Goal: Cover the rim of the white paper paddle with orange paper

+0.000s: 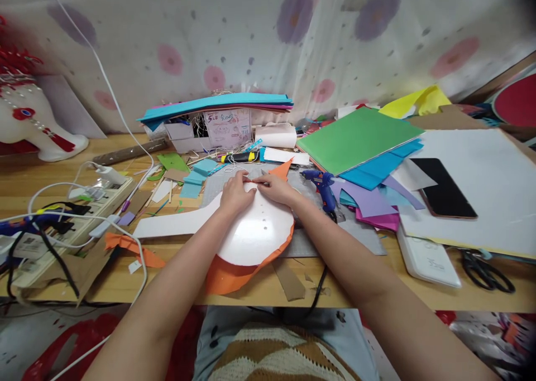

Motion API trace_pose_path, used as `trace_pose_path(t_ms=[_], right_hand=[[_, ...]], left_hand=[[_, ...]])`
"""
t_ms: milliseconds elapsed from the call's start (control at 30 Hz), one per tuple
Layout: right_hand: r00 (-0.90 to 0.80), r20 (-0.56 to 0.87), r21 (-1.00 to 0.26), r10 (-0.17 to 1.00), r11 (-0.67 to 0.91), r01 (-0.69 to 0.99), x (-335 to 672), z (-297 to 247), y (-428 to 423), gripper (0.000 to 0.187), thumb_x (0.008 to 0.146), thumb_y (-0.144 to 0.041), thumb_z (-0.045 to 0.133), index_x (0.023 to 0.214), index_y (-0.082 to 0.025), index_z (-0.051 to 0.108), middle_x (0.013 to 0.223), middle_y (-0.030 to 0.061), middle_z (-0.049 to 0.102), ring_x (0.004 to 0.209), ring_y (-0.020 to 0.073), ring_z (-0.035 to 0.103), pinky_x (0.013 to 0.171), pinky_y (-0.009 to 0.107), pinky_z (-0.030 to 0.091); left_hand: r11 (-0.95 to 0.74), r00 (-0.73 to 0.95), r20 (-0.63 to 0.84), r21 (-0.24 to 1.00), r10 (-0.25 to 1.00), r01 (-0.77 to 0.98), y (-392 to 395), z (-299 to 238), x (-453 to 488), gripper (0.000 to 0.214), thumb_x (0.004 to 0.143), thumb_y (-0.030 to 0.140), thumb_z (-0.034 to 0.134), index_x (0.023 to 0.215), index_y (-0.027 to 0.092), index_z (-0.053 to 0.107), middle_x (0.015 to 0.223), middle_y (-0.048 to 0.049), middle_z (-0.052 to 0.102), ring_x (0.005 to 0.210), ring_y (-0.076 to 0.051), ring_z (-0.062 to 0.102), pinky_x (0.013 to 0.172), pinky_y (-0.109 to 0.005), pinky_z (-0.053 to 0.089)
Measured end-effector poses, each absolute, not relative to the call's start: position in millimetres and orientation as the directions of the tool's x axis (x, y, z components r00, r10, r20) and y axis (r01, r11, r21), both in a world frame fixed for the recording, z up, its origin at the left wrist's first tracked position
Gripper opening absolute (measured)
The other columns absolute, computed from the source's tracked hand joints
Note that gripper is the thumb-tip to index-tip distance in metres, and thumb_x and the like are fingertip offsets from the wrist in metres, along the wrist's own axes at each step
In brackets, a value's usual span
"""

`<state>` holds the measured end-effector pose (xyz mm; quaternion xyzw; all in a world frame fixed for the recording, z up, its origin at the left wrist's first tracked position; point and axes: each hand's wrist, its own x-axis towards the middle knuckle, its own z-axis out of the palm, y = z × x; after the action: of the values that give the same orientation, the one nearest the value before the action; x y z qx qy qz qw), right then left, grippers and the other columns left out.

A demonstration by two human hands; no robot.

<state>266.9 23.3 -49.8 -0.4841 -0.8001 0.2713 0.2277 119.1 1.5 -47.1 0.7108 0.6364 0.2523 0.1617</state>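
Note:
A white rounded board (262, 227) with a long strip at its left lies near the table's front edge. Orange paper (232, 275) sits under it and curls up around its right and lower rim. At the board's far edge my left hand (237, 193) is closed, its fingers bent over the orange paper there. Close beside it, my right hand (274, 189) pinches the same stretch of edge, fingertips nearly meeting the left ones. What lies under the fingertips is partly hidden. To the right of my right hand, a blue glue gun (322, 188) rests on the grey cutting mat (355, 239).
At left stand a power strip (90, 208) and looping white cables. Green card (360, 138), a black phone (444, 187) and black scissors (488, 272) lie at right. A utility knife (240, 157) and a box (228, 127) are behind; paper scraps are scattered around.

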Motion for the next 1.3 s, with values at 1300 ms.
trace_pose_path(t_ms=[1300], right_hand=[[-0.421, 0.242, -0.302, 0.875, 0.48, 0.824, 270, -47, 5, 0.027, 0.078, -0.009, 0.038, 0.103, -0.012, 0.05, 0.1, 0.0139, 0.063, 0.09, 0.0216, 0.057, 0.078, 0.03, 0.04]], left_hand=[[-0.326, 0.301, 0.184, 0.129, 0.936, 0.936, -13, -38, 125, 0.048, 0.081, 0.019, 0.043, 0.128, 0.025, 0.047, 0.094, -0.0069, 0.064, 0.097, -0.02, 0.056, 0.085, -0.031, 0.043]])
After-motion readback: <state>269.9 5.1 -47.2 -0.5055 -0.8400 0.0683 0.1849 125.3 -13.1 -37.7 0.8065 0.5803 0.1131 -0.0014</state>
